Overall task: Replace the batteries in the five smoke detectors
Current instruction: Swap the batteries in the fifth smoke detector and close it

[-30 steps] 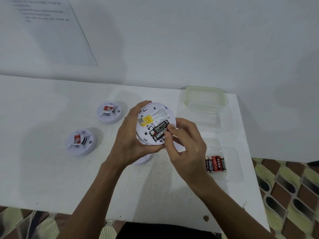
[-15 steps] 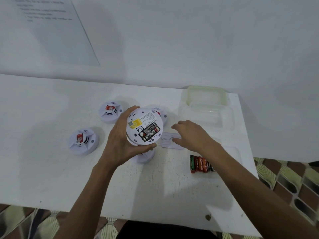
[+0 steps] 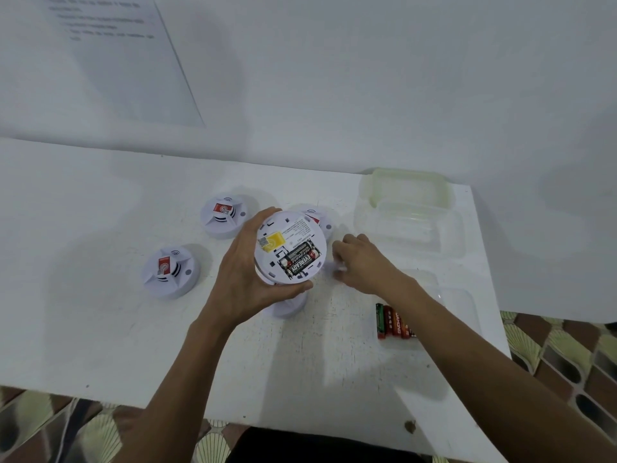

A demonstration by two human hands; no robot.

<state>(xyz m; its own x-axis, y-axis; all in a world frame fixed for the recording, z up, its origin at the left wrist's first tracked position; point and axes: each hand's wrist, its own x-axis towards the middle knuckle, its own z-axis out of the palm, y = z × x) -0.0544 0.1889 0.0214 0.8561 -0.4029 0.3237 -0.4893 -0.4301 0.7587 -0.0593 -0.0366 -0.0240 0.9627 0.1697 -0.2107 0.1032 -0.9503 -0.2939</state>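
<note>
The left hand holds a white round detector above the counter, its back turned up toward the camera; the fingers wrap its left rim and the thumb presses its lower edge. The open battery bay holds two black batteries side by side, and a yellow sticker sits just up and left of them. The right hand lies palm down just right of the detector, its fingertips curled onto a small white cover lying flat on the counter; whether the fingers are pinching it or only touching it cannot be told. Three more detectors stand face up on the counter: one at the left, one behind it, and one partly hidden behind the held unit. A fifth shows only as a white edge under the left hand. Near the right forearm lies a row of red batteries with one green at its left end. A clear box with a pale lid behind it stands at the counter's far right corner, and another clear lid lies nearer. A printed sheet hangs on the wall.
</note>
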